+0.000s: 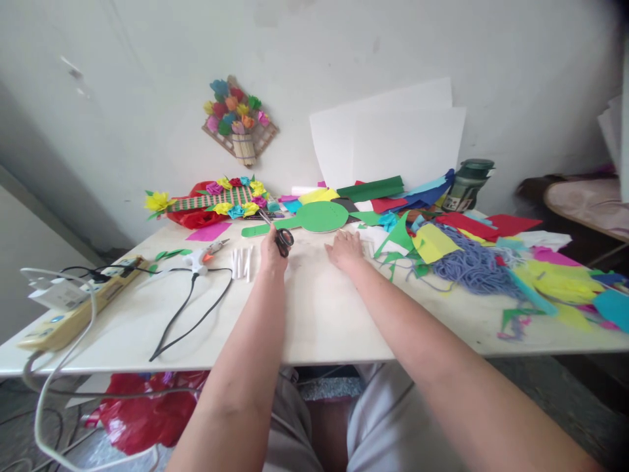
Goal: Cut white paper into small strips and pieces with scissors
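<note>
White tabletop (319, 321), head view only. Left hand (273, 252) is closed around a pair of black-handled scissors (280, 237), blades pointing up-left toward the green paddle-shaped cutout (314, 217). Right hand (346, 252) lies flat on the table, fingers together, palm down, holding nothing, just short of the cutout's round end. Bare table runs between both forearms down to the near edge. To the left: glue gun (201, 259) with its black cord (189, 314) looping toward the near edge, white glue sticks (242, 263) just beside the left hand, power strip (73, 308) at the left edge. To the right: blue yarn (469, 265) and coloured paper scraps (550, 275) crowd the surface out to the right edge. White sheets (393, 141) lean on the wall behind.
</note>
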### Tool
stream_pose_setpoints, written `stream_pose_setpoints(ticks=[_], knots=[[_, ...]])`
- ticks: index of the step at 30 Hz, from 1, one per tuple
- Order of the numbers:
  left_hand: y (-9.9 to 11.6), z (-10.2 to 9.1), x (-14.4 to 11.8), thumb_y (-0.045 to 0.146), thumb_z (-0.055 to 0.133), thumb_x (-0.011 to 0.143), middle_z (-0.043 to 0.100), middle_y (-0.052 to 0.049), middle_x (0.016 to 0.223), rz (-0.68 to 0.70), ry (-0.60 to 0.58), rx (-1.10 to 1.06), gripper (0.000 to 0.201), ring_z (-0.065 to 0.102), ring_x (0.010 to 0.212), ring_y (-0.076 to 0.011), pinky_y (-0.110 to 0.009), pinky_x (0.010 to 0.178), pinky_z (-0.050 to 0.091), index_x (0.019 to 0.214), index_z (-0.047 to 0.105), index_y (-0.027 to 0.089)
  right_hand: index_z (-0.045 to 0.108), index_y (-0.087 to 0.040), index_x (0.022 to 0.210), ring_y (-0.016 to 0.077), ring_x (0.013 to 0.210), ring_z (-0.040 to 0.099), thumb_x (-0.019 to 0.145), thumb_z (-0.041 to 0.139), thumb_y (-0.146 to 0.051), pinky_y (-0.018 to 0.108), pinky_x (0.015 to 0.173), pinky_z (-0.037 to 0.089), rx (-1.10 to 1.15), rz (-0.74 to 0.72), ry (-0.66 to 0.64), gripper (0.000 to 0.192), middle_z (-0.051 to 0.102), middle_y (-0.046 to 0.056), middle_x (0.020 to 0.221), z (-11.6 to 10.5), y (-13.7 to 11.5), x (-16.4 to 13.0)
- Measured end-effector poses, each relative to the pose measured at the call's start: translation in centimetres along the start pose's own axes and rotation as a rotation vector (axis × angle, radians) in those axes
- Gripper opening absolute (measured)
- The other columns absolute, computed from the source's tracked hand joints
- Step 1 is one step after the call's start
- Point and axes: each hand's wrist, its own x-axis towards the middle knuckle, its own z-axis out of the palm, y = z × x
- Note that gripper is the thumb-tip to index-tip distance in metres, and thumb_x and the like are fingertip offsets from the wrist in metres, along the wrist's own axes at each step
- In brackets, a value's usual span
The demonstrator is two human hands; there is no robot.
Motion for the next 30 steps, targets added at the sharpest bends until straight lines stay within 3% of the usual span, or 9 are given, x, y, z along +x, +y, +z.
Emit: stream_pose_setpoints(ticks=[2, 4, 8, 12, 19, 24, 30], knots=[[-0.2, 0.1, 0.1, 0.047, 0.058, 0.073, 0.051, 0.002, 0.047, -0.008, 0.004, -0.002, 0.034, 0.046, 0.037, -0.0071, -0.018, 0.034, 0.024, 0.063, 0.048, 0.016, 0.045, -0.006, 0.13, 0.0282, 0.132, 0.025, 0.089, 0.031, -0.033, 0.05, 0.107, 0.007, 0.028, -0.062, 0.039, 0.051, 0.033, 0.015, 0.143, 0.0, -0.2, 0.4], [-0.3, 0.1, 0.2, 0.046, 0.058, 0.073, 0.051, 0.002, 0.046, -0.009, -0.011, -0.003, 0.033, 0.046, 0.037, -0.0074, -0.018, 0.034, 0.024, 0.064, 0.048, 0.016, 0.045, -0.011, 0.131, 0.0234, 0.133, 0.025, 0.091, 0.028, -0.033, 0.047, 0.108, 0.007, 0.091, -0.227, 0.053, 0.049, 0.031, 0.011, 0.144, 0.2, -1.1, 0.8], [-0.6, 0.0, 0.4, 0.044, 0.058, 0.073, 0.052, 0.002, 0.046, -0.003, -0.041, 0.001, 0.032, 0.047, 0.037, -0.0077, -0.018, 0.034, 0.024, 0.064, 0.048, 0.016, 0.038, -0.018, 0.135, 0.0215, 0.135, 0.02, 0.091, 0.026, -0.037, 0.048, 0.107, 0.011, 0.144, -0.361, -0.06, 0.05, 0.027, 0.007, 0.146, 0.8, -3.1, 2.3], [-0.5, 0.1, 0.4, 0.045, 0.059, 0.072, 0.052, 0.002, 0.047, -0.008, -0.031, 0.002, 0.033, 0.047, 0.037, -0.0077, -0.018, 0.034, 0.024, 0.063, 0.048, 0.016, 0.045, -0.018, 0.129, 0.0223, 0.131, 0.03, 0.09, 0.03, -0.03, 0.045, 0.103, 0.021, 0.14, -0.444, -0.048, 0.043, 0.041, 0.008, 0.139, 1.5, -3.6, 3.3], [-0.5, 0.2, 0.3, 0.047, 0.058, 0.072, 0.052, 0.002, 0.046, 0.001, -0.04, 0.0, 0.034, 0.046, 0.037, -0.0075, -0.018, 0.034, 0.023, 0.062, 0.048, 0.016, 0.057, -0.017, 0.113, 0.0225, 0.113, 0.048, 0.088, 0.038, -0.025, 0.035, 0.095, 0.031, 0.186, -0.395, 0.058, 0.033, 0.054, 0.009, 0.126, 1.6, -3.6, 3.5], [-0.4, 0.2, 0.3, 0.046, 0.058, 0.073, 0.052, 0.001, 0.046, -0.014, -0.033, -0.014, 0.034, 0.046, 0.037, -0.008, -0.019, 0.034, 0.023, 0.062, 0.048, 0.016, 0.064, -0.017, 0.105, 0.0215, 0.102, 0.056, 0.087, 0.041, -0.024, 0.029, 0.082, 0.039, 0.138, -0.299, -0.016, 0.03, 0.062, 0.011, 0.115, 0.7, -3.9, 4.6], [-0.3, 0.1, 0.5, 0.047, 0.056, 0.075, 0.051, 0.001, 0.047, -0.027, -0.013, -0.019, 0.034, 0.045, 0.037, -0.0078, -0.018, 0.033, 0.021, 0.063, 0.047, 0.016, 0.069, -0.017, 0.095, 0.0227, 0.093, 0.061, 0.081, 0.049, -0.022, 0.027, 0.073, 0.042, 0.06, -0.348, -0.056, 0.025, 0.067, 0.012, 0.102, -1.3, -4.4, 5.8]])
